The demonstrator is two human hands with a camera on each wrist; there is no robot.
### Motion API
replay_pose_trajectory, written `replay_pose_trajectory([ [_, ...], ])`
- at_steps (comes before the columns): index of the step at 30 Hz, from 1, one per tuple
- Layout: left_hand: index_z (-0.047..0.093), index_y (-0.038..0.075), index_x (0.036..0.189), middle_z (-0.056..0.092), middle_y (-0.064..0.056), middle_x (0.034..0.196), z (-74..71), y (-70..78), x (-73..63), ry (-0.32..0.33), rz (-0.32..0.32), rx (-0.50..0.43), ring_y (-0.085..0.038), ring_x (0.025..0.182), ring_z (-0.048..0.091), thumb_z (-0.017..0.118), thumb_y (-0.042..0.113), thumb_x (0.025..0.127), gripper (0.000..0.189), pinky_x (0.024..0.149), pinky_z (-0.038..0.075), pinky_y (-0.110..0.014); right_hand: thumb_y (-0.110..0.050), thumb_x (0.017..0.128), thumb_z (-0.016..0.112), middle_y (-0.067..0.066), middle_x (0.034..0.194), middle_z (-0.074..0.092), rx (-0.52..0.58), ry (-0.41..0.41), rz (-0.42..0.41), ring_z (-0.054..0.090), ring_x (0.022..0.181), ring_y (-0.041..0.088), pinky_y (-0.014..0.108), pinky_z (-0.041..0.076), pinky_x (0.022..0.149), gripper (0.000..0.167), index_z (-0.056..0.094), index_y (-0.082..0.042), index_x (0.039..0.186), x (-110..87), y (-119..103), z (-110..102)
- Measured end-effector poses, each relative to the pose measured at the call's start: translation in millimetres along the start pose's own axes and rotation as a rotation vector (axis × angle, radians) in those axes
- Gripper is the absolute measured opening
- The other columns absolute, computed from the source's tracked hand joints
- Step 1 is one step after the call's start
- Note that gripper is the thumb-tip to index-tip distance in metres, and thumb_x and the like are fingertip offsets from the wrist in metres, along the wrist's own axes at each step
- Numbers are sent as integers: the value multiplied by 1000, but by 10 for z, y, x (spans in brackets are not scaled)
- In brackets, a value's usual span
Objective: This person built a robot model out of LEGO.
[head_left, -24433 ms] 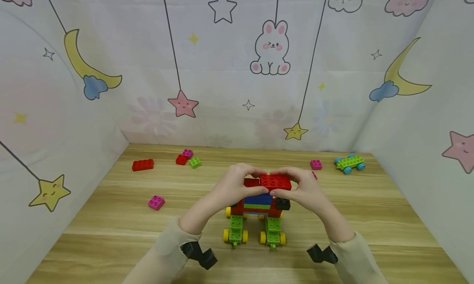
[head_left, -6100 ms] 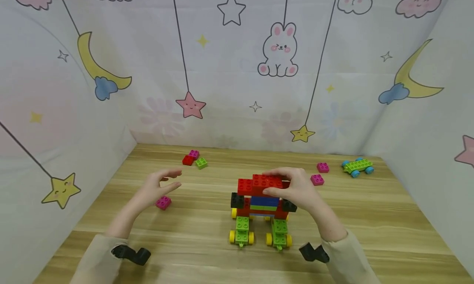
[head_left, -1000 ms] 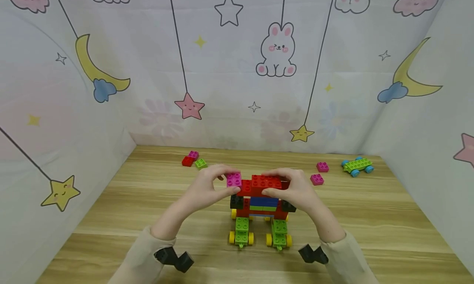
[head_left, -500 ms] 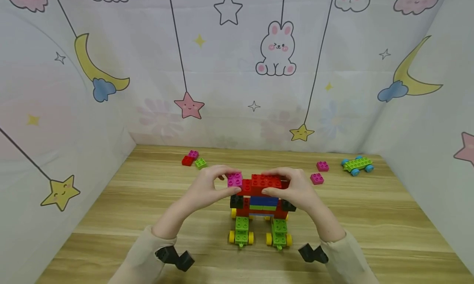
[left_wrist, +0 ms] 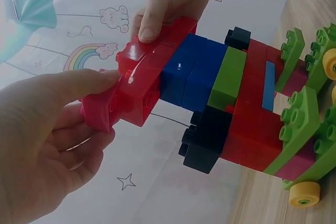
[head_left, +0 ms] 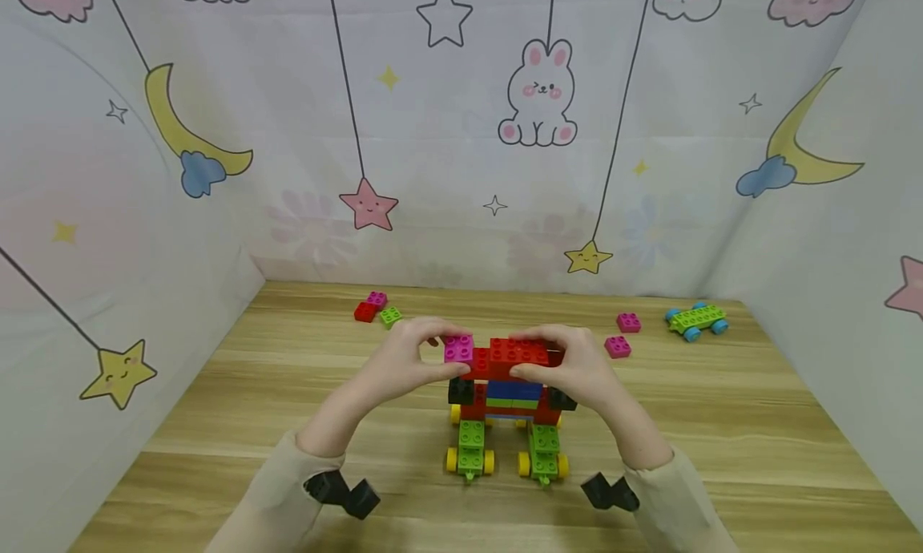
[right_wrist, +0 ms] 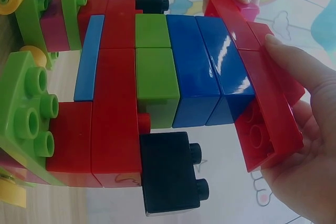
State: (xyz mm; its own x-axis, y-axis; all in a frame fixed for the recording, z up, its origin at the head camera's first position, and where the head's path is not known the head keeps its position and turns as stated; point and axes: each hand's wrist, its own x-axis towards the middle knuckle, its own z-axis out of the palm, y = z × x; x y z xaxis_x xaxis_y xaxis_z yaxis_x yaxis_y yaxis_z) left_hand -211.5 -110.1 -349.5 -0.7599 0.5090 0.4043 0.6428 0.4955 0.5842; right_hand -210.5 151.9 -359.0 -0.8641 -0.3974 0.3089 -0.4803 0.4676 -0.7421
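A toy-brick figure stands upright on green wheeled bases [head_left: 471,449] with yellow wheels. Above them come red bricks, a green layer, blue bricks [right_wrist: 194,72], and a black brick [right_wrist: 170,171] on each side. A wide red layer [left_wrist: 142,100] tops the blue. My left hand [head_left: 400,365] pinches a pink brick [head_left: 458,349] between thumb and fingers, at the left end of that layer. The pink brick touches it; whether it is pressed down fully I cannot tell. My right hand [head_left: 580,369] grips the red brick [head_left: 517,353] on top, thumb in front, fingers behind.
At the back left lie a red brick [head_left: 364,312], a pink brick [head_left: 376,299] and a green brick [head_left: 391,316]. Two pink bricks [head_left: 629,322] lie right of the figure, near a green car base [head_left: 696,320] with blue wheels. Patterned cloth walls surround the wooden table [head_left: 288,425].
Since 24 seconds ago, the long red brick has left the table's back left. The left hand has brought the pink brick from the table to the figure; lately it shifted slightly right. The right hand holds still.
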Motion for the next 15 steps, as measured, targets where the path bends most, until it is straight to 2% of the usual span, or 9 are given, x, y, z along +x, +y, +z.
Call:
replay_pose_trajectory([
  [15,71,5,116,73,-5,107,-65,63,61,-79,-39,53,-18,95,62,80,22,82,39,84,52,-31,-18,82,80,11,103,74,6,-1,-4,68,80,12,25,55,66,38,71,-8,117,1,9,1],
])
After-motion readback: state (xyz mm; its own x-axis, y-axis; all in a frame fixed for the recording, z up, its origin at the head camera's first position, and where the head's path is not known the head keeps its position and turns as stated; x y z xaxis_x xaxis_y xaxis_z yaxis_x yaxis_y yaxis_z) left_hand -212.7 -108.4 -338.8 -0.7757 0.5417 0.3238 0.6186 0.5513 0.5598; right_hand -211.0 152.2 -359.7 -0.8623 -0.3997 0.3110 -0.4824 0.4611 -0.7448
